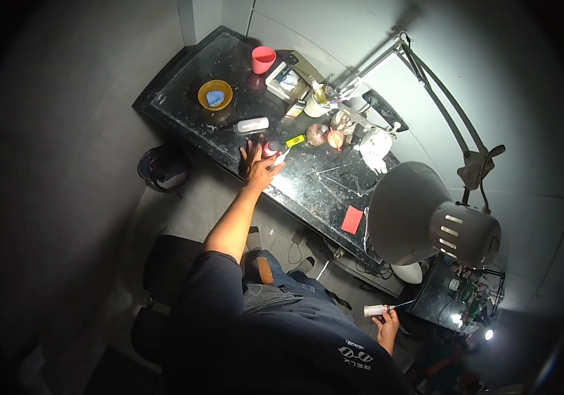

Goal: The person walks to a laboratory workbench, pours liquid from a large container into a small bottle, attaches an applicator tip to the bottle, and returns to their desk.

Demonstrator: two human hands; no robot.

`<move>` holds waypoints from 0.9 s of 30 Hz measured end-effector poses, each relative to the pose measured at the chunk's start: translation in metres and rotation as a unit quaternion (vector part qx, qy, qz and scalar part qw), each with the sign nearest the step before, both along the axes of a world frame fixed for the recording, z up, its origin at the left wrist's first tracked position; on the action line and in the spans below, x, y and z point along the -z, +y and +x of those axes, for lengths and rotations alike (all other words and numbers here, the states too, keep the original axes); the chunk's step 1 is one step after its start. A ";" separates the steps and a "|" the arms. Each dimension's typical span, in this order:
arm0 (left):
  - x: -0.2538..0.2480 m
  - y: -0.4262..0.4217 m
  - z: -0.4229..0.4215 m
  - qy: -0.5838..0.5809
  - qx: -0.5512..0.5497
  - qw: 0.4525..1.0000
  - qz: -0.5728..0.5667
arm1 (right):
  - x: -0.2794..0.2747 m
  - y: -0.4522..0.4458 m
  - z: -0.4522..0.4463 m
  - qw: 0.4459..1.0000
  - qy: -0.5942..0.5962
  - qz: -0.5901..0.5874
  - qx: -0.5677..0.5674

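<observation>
My left hand (259, 170) reaches over the near edge of the dark bench. Its fingers are stretched and spread on the bench top. Between index finger and thumb stand a small pink bottle with a dark cap (270, 149) and a small white bottle (280, 158); whether the hand grips either is unclear. Just beyond lies a white tube-shaped bottle (253, 124), and a yellow-green box (294, 141) is to its right. Down at the right, away from the bench, my right hand (387, 324) pinches a small whitish bottle (373, 310) with a thin dark tip.
A grey lamp (407, 210) hangs over the right of the dark bench (183, 99). On it are an amber bowl with something blue (223, 89), a red cup (263, 59), a red card (352, 220) and white cloth (377, 148). A second cluttered bench (440, 296) stands at the right.
</observation>
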State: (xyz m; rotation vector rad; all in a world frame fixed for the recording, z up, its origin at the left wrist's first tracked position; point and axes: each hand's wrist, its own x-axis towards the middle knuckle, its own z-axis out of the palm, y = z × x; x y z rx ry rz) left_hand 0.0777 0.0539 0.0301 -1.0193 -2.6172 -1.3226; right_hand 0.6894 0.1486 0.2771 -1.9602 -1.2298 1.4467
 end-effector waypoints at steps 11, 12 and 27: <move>-0.001 -0.028 0.014 -0.028 -0.027 0.999 -0.032 | 0.004 -0.009 0.028 0.999 -0.006 -0.003 0.031; 0.000 -0.027 0.013 -0.022 -0.033 0.999 -0.037 | 0.005 -0.010 0.028 0.999 -0.008 -0.003 0.033; -0.018 -0.068 -0.020 0.081 -0.092 0.991 0.050 | 0.026 -0.030 0.072 0.993 -0.017 -0.082 0.082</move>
